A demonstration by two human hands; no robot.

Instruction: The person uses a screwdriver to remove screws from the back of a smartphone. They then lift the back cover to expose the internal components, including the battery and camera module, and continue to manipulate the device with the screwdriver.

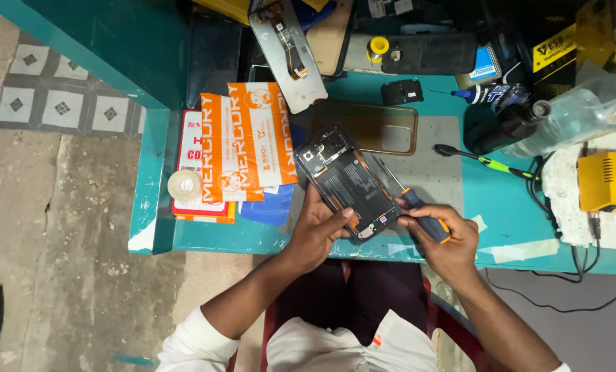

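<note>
We see a teal-painted surface (pixel 508 227) filling the upper right of the frame, its edge chipped at the lower left corner. At the left lies a worn concrete floor (pixel 66 227), stained and cracked. In the upper left, patterned grey tiles (pixel 59 89) with dark diamonds run beside it. The light is dim and even.

A teal desk (pixel 501 207) carries a grey work mat (pixel 428 162), orange packets (pixel 246 141), a tape roll (pixel 184 184), a green-handled brush (pixel 483 162) and what may be white cloth (pixel 573 200).
</note>
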